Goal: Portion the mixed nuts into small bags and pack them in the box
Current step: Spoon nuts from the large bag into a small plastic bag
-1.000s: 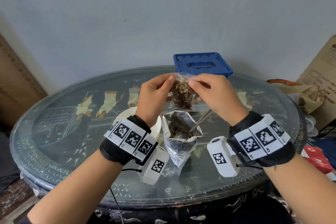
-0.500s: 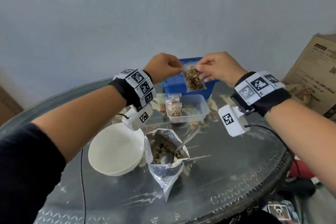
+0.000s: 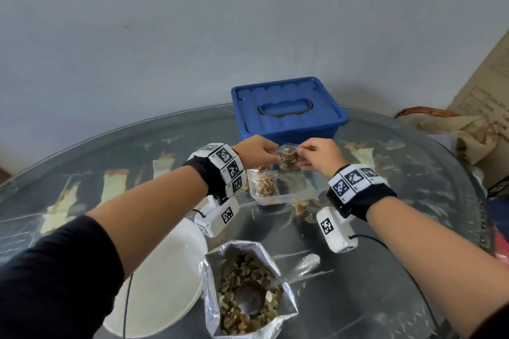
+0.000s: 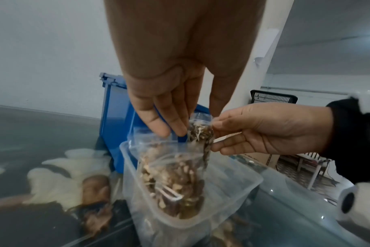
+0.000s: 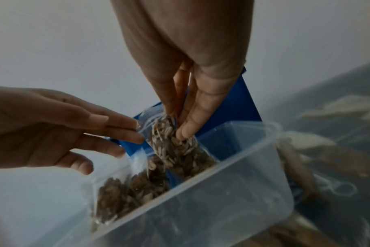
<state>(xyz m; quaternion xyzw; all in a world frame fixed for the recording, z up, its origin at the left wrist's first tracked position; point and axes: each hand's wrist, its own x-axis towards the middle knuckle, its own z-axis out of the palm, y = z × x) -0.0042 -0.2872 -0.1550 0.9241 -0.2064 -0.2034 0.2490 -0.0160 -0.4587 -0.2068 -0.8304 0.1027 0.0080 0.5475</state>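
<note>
While both hands reach over the round glass worktop [image 3: 413, 270], the left hand [image 3: 257, 152] and right hand [image 3: 319, 155] each pinch a top corner of a small clear bag [image 3: 288, 158] of nuts, fingers [image 4: 175, 123] curled on the plastic. It hangs over an open clear tub [image 3: 308, 195], where a second filled bag [image 3: 264, 184] leans upright. Behind stands a lidded blue box [image 3: 287, 110]. Nearer, an open foil pouch [image 3: 245, 292] holds nuts and a spoon [image 3: 249, 298], beside a white bowl [image 3: 162, 283].
</note>
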